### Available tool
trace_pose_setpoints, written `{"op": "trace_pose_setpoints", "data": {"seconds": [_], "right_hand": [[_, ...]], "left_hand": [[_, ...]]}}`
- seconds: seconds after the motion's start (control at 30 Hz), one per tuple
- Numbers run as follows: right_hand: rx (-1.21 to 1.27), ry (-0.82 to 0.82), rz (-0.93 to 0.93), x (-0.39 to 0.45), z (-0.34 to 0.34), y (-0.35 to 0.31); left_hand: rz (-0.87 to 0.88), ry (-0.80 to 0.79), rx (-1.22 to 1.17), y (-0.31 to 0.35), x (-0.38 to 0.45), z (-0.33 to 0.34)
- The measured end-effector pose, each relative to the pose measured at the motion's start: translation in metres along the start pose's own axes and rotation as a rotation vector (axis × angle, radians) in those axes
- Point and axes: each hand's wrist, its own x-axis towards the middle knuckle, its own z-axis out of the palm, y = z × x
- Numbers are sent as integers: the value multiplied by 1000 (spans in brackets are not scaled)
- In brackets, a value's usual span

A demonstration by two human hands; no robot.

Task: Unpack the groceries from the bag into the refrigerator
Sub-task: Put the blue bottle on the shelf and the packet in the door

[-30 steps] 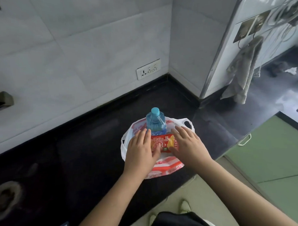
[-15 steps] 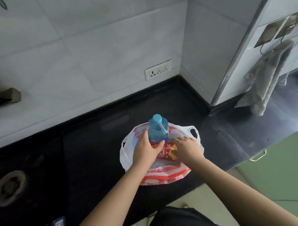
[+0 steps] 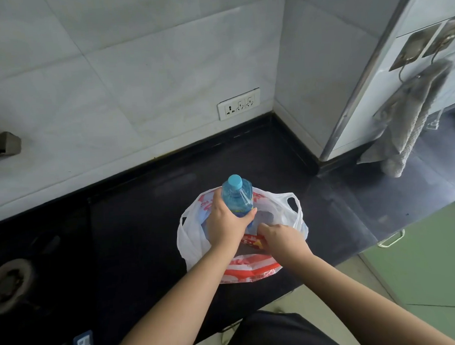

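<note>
Left hand [image 3: 224,224] around upright water bottle [image 3: 237,195], above the bag [image 3: 193,241].

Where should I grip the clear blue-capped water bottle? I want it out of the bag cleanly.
Wrap the round body of the clear blue-capped water bottle from its left side, as the left hand does: it stands upright above the white and red plastic bag.

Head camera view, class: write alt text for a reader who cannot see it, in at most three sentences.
A person's left hand grips a blue-capped water bottle standing upright in a white and red plastic bag on a black counter. The right hand reaches into the bag beside a red packet. Behind are white wall tiles, a socket and a hanging grey towel.
</note>
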Motion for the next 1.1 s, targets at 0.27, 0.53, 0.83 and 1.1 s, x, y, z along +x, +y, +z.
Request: {"op": "trace_pose_setpoints", "data": {"seconds": [0.27,0.53,0.83,1.1], "right_hand": [[-53,3,-132,3,17,-3],[-86,37,-184,11,18,-16],[-11,105,-176,-4,6,-8],[247,401,-88,-36,-18,23]], "left_hand": [[71,-115,-70,-16,15,-12],[177,-400,-55,-37,48,-47],[199,-381,-199,-57,40,-40],[194,-402,-255,-68,42,-45]]}}
